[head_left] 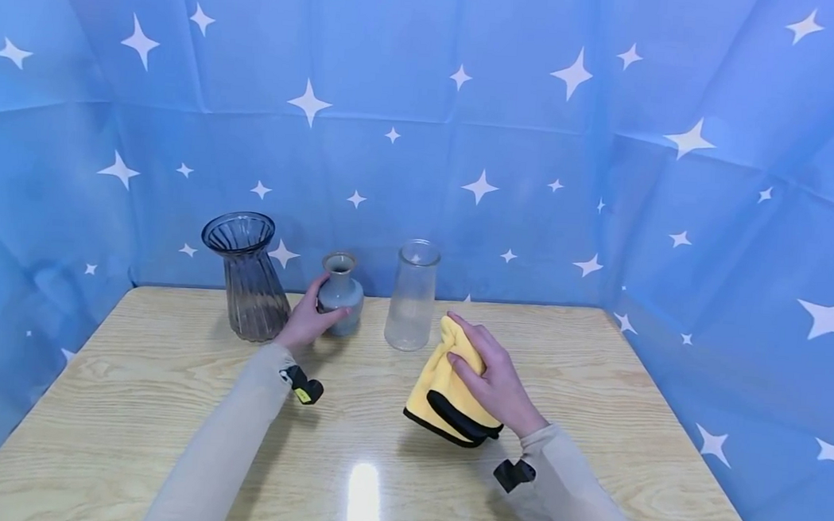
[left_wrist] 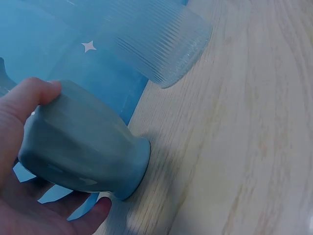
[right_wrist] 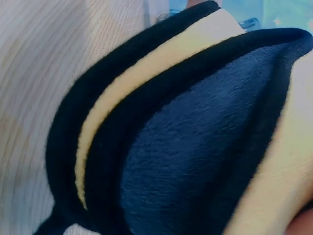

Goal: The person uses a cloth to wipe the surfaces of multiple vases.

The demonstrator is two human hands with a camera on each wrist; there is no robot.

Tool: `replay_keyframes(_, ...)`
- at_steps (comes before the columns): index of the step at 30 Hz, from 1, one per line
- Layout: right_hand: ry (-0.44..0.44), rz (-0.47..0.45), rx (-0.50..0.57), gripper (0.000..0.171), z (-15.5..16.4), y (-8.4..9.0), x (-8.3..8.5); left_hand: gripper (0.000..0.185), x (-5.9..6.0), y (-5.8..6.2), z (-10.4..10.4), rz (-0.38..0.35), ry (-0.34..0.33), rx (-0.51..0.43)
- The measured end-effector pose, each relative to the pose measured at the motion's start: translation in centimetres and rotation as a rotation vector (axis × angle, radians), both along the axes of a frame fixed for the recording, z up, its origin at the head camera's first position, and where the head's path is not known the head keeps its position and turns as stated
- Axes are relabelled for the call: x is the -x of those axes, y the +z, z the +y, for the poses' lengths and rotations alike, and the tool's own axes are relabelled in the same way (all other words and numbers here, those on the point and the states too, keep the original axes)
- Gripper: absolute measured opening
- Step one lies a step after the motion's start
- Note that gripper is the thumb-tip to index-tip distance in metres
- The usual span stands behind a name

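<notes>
My left hand grips a small blue-grey ceramic vase at the back of the table, thumb on one side and fingers round the other. In the left wrist view the vase has its base at the wood; whether it bears weight there I cannot tell. My right hand holds a folded yellow cloth with black edging, bunched under the fingers. Up close in the right wrist view, the cloth shows a dark grey side and hides most of that hand.
Left of the small vase stands a tall smoky-grey ribbed glass vase with a flared rim. A clear ribbed glass vase stands between the two hands. Behind the wooden table hangs a blue curtain with white stars.
</notes>
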State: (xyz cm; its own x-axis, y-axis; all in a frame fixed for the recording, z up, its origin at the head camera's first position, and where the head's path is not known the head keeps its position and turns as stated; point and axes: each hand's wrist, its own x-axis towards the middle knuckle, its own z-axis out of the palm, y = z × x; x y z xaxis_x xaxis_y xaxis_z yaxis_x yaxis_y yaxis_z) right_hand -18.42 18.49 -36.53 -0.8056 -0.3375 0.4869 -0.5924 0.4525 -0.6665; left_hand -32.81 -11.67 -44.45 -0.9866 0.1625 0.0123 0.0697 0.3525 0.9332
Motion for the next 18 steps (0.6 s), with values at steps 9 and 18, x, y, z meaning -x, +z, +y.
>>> replay_keyframes(9,-0.012,-0.054,0.075,0.052,-0.1,-0.6,0.2,0.084,-1.1,0.0,0.1,-0.007,-0.003,-0.002)
replay_keyframes(18,-0.065,-0.132,0.134,0.053,-0.4,-0.4,0.0,0.084,-1.9,-0.1,0.1,-0.005,0.009,0.024)
